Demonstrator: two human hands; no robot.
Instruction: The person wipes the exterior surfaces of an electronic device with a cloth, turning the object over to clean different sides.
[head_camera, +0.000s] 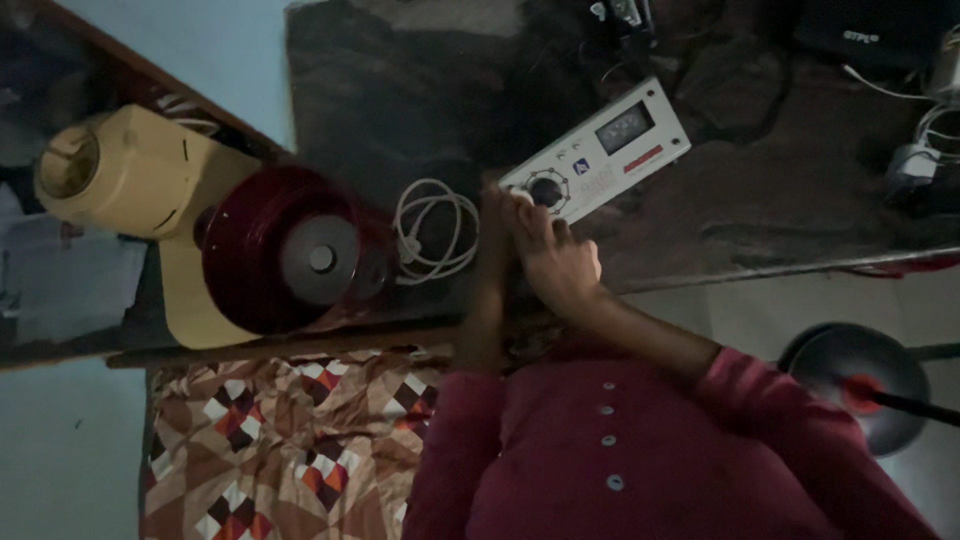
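A white box-shaped electrical unit (600, 150) with a small meter window (625, 127) and a black round knob (546, 190) lies on a dark table top (400, 110). My right hand (556, 258) reaches up from my pink sleeve, and its fingertips are on the knob. My left hand (492, 222) is pressed against the box's near left corner. The dim light hides how its fingers grip.
A coiled white cord (435, 232) lies left of the box. Further left sits a cream and dark red kitchen appliance (270, 250) with a cream jar (110, 170). A patterned quilt (290, 440) is below it. A round black object with a red centre (855, 385) is at right, with white cables (925, 140) above.
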